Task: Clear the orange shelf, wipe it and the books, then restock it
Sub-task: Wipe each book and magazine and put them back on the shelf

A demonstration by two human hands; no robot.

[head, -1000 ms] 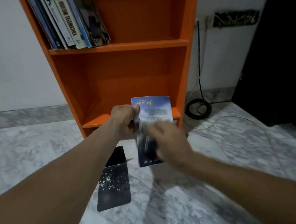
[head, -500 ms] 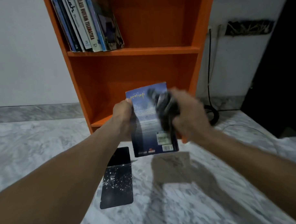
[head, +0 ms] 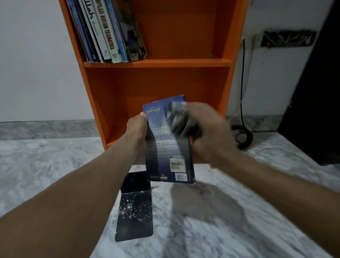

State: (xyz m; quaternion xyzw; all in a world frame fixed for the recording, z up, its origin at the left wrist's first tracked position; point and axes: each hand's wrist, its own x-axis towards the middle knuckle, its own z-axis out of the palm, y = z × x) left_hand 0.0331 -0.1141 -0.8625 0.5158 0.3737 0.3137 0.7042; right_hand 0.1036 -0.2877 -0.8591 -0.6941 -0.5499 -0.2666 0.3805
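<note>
Blue paperback point(head: 164, 148) is up in front of the orange shelf's point(head: 158, 62) lower bay. My left hand point(head: 136, 129) pinches its edge and my right hand point(head: 209, 136) is bunched round a dark cloth point(head: 179, 119) on the cover. The lower bay's bare, the leaning books point(head: 103, 30) above aren't cleared, and 1 dark book point(head: 135, 210) is on the floor out front. Midway, I'd guess.
</note>
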